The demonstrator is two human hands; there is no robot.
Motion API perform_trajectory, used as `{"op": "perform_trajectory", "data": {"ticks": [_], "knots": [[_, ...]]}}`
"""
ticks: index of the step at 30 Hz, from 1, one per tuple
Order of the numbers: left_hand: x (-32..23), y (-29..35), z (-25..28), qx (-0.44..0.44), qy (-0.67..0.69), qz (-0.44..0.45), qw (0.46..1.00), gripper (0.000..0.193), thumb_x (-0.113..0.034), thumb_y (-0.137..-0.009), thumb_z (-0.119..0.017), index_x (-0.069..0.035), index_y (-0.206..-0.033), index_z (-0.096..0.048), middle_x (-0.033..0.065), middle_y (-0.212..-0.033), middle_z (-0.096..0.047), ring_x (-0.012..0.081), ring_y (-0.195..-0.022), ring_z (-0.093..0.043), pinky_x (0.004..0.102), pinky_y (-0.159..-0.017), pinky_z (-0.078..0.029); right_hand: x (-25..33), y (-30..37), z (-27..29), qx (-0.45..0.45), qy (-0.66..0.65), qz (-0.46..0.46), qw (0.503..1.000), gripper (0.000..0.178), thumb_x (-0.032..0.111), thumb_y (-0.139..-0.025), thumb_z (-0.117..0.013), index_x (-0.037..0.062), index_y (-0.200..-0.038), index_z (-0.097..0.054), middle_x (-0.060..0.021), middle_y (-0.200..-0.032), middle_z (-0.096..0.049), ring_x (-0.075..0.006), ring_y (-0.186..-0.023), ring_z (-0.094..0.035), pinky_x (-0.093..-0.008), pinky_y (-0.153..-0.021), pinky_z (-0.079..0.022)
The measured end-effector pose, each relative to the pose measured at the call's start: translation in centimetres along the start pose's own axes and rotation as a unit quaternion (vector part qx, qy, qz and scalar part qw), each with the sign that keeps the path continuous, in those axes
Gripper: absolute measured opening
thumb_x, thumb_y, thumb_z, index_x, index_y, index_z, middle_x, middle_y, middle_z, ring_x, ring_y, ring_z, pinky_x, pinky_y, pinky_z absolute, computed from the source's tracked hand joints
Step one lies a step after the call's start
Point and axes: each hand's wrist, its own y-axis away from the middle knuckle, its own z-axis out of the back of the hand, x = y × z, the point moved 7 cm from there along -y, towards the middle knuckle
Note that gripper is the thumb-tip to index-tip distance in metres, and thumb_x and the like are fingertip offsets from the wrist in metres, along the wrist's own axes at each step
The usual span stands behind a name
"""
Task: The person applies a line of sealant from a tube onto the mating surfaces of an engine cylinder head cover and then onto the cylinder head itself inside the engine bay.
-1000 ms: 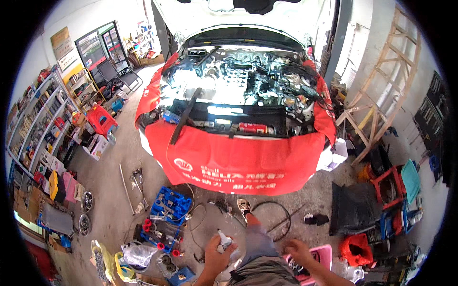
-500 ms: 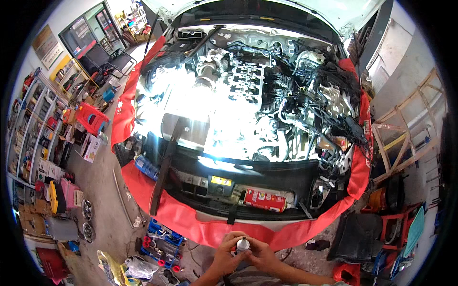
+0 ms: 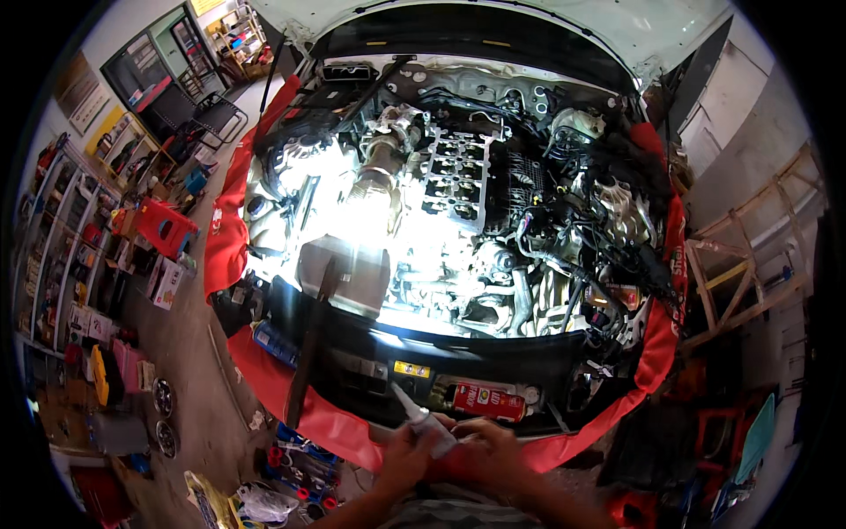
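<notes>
A pale sealant tube (image 3: 432, 435) with a long tapered nozzle is gripped in my left hand (image 3: 401, 460). Its nozzle tilts up and to the left, over the front edge of the engine bay. Close against the tube's right side is my right hand (image 3: 491, 454), fingers curled; shadow hides what lies between them. Just beyond my hands a red spray can (image 3: 487, 402) lies on its side in the front recess. The opened engine (image 3: 456, 172) is farther off, lit by a very bright glare at its left.
Red fender covers (image 3: 339, 428) drape the car's front and sides. A dark bar (image 3: 310, 339) crosses the front edge, with a blue can (image 3: 274, 342) beside it. Tools in a blue tray (image 3: 304, 467) lie on the floor at left. A wooden frame (image 3: 749, 256) leans at right.
The tube has tipped from pointing up toward me to slanting left and away, its nozzle now seen from the side. My right hand has shifted right. The picture is darker.
</notes>
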Motion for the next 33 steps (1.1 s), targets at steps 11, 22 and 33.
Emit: {"op": "perform_trajectory", "data": {"ticks": [11, 22, 33], "knots": [[-5.9, -5.9, 23.9, -0.315, -0.181, -0.154, 0.919, 0.026, -0.026, -0.092, -0.055, -0.001, -0.093, -0.053, 0.0073, -0.079, -0.059, 0.0163, -0.078, -0.056, 0.0312, -0.073, -0.044, 4.6, -18.1, 7.1, -0.134, 0.408, 0.149, 0.891, 0.038, 0.006, -0.087, -0.048, -0.0002, -0.125, -0.051, -0.0204, -0.131, -0.043, -0.0353, -0.121, -0.043, -0.0405, -0.101, -0.035], [-2.0, -11.6, 26.3, -0.407, -0.136, -0.148, 0.891, 0.017, -0.018, -0.088, -0.061, -0.003, -0.095, -0.057, 0.0050, -0.078, -0.059, 0.0125, -0.075, -0.055, 0.0283, -0.067, -0.045, 0.2, -49.9, 7.0, 0.015, 0.703, 0.208, 0.680, 0.060, 0.029, -0.094, -0.046, -0.0011, -0.141, -0.025, -0.0166, -0.150, -0.018, -0.0312, -0.139, -0.017, -0.0494, -0.113, -0.018], [-7.2, -15.1, 22.2, -0.267, -0.051, -0.115, 0.955, 0.019, -0.009, -0.078, -0.063, 0.000, -0.090, -0.051, 0.0134, -0.080, -0.056, 0.0235, -0.076, -0.056, 0.0390, -0.072, -0.049, -4.4, -52.1, 2.9, 0.053, 0.698, 0.210, 0.683, 0.077, 0.051, -0.094, -0.035, -0.0032, -0.144, -0.013, -0.0191, -0.152, -0.006, -0.0294, -0.141, -0.008, -0.0471, -0.114, -0.009]]}}
